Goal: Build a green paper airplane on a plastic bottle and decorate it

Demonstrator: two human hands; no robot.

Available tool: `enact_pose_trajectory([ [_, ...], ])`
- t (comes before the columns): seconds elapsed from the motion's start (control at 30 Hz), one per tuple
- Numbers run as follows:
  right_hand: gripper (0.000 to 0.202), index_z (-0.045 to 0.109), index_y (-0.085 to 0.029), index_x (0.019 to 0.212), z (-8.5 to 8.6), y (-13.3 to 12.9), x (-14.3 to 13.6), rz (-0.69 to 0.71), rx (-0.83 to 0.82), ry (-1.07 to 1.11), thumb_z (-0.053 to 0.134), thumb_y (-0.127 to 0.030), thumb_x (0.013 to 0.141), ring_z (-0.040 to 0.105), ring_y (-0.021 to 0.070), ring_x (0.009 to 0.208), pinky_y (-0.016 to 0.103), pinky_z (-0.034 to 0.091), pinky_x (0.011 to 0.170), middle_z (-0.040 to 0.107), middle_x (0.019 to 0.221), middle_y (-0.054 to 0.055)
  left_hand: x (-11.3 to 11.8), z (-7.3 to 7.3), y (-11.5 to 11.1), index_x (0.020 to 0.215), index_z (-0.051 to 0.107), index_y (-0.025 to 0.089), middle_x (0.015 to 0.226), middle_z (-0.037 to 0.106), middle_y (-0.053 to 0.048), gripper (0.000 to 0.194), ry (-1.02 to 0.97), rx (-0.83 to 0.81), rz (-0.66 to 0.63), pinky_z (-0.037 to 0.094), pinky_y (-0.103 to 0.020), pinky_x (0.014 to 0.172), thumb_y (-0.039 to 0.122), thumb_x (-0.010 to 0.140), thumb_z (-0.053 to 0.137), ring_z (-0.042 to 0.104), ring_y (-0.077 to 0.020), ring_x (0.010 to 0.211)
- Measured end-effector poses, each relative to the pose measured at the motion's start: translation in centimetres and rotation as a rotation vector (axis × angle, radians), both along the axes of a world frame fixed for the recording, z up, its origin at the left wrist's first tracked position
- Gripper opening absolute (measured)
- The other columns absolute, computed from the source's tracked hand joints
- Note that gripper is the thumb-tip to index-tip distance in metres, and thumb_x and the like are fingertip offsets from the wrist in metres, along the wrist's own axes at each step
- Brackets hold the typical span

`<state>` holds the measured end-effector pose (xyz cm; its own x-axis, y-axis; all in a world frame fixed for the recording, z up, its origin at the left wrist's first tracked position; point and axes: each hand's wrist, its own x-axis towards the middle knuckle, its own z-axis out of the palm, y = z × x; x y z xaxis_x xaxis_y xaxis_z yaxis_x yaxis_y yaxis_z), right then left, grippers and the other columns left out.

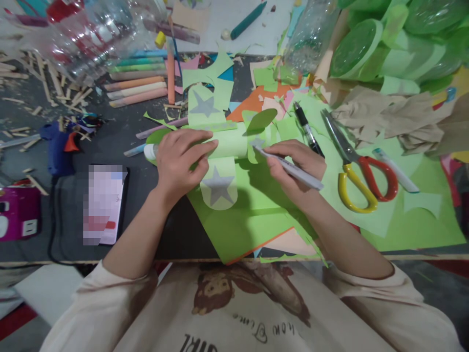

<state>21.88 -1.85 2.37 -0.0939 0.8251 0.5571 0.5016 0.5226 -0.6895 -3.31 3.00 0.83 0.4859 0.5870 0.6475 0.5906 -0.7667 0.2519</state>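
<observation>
A green paper-wrapped tube [230,143] lies sideways at the centre, with wing-like paper flaps. Grey stars mark the upper flap [206,105] and the lower flap [219,185]. My left hand [183,159] rests over the tube's left part, fingers bent and pressing on it; a white cap shows beyond the hand. In my right hand [295,164] is a grey marker [296,172], its tip touching a small grey star on the piece at the tube's right end. Green paper sheets [256,225] lie underneath.
Scissors [351,161] with red and yellow handles and a black pen [306,128] lie right. A phone [106,203] and a blue glue gun [60,149] are left. Markers [139,88], paper scraps, plastic bottles [95,36] and green bottles [388,49] are farther back.
</observation>
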Motion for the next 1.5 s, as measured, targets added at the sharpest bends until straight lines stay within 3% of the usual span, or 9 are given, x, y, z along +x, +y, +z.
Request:
enact_pose_trajectory([
  [0.27, 0.01, 0.072, -0.024, 0.091, 0.05, -0.05, -0.11, -0.001, 0.031, 0.051, 0.062, -0.021, 0.09, 0.07, 0.0179, 0.074, 0.033, 0.056, 0.066, 0.075, 0.08, 0.002, 0.01, -0.06, 0.11, 0.11, 0.062, 0.034, 0.109, 0.076, 0.001, 0.026, 0.031, 0.048, 0.028, 0.056, -0.041, 0.081, 0.019, 0.091, 0.05, 0.07, -0.0206, 0.1],
  [0.53, 0.009, 0.071, -0.024, 0.086, -0.34, 0.08, -0.29, 0.003, 0.057, 0.035, 0.063, -0.022, 0.088, 0.069, 0.0171, 0.067, 0.031, 0.056, 0.061, 0.074, 0.074, 0.001, 0.01, 0.25, -0.06, 0.107, 0.062, 0.035, 0.11, 0.075, 0.002, 0.023, 0.079, -0.154, 0.077, 0.053, -0.046, 0.089, 0.024, 0.094, 0.046, 0.069, -0.0221, 0.105],
  [0.73, 0.009, 0.071, -0.024, 0.086, -0.31, 0.03, -0.28, -0.02, 0.061, 0.027, 0.062, -0.022, 0.088, 0.071, 0.0174, 0.069, 0.031, 0.057, 0.062, 0.076, 0.076, 0.002, 0.0, -0.06, 0.14, 0.109, 0.062, 0.031, 0.109, 0.075, 0.001, 0.025, 0.058, 0.05, 0.038, 0.055, -0.04, 0.081, 0.019, 0.093, 0.048, 0.069, -0.0193, 0.1],
  [0.93, 0.011, 0.072, -0.026, 0.084, -0.31, 0.02, -0.24, -0.025, 0.045, -0.011, 0.061, -0.026, 0.088, 0.071, 0.0182, 0.067, 0.032, 0.057, 0.06, 0.076, 0.075, 0.001, -0.03, 0.13, -0.05, 0.108, 0.063, 0.035, 0.109, 0.075, 0.002, 0.025, 0.097, -0.067, 0.07, 0.054, -0.045, 0.085, 0.023, 0.095, 0.045, 0.068, -0.0203, 0.103],
  [1.2, 0.01, 0.071, -0.025, 0.084, -0.18, 0.0, -0.26, -0.025, 0.052, 0.003, 0.062, -0.023, 0.087, 0.071, 0.018, 0.067, 0.032, 0.057, 0.06, 0.076, 0.074, 0.001, 0.29, 0.03, 0.16, 0.109, 0.064, 0.031, 0.105, 0.076, -0.001, 0.026, 0.014, 0.133, 0.02, 0.058, -0.04, 0.076, 0.016, 0.09, 0.053, 0.071, -0.0208, 0.095],
  [1.37, 0.008, 0.07, -0.024, 0.086, -0.35, -0.03, -0.34, -0.003, 0.052, 0.026, 0.063, -0.02, 0.087, 0.07, 0.0173, 0.068, 0.031, 0.057, 0.062, 0.075, 0.074, 0.001, 0.18, 0.07, 0.07, 0.104, 0.067, 0.034, 0.106, 0.076, 0.001, 0.025, 0.109, -0.039, 0.109, 0.057, -0.044, 0.083, 0.023, 0.093, 0.047, 0.07, -0.0216, 0.099],
  [1.5, 0.01, 0.07, -0.025, 0.086, -0.42, -0.03, -0.25, -0.014, 0.059, 0.018, 0.062, -0.019, 0.087, 0.07, 0.0186, 0.067, 0.033, 0.058, 0.06, 0.075, 0.074, 0.002, 0.12, 0.03, 0.06, 0.105, 0.066, 0.032, 0.104, 0.076, 0.001, 0.024, 0.125, -0.041, 0.112, 0.057, -0.043, 0.083, 0.026, 0.093, 0.046, 0.069, -0.0204, 0.099],
])
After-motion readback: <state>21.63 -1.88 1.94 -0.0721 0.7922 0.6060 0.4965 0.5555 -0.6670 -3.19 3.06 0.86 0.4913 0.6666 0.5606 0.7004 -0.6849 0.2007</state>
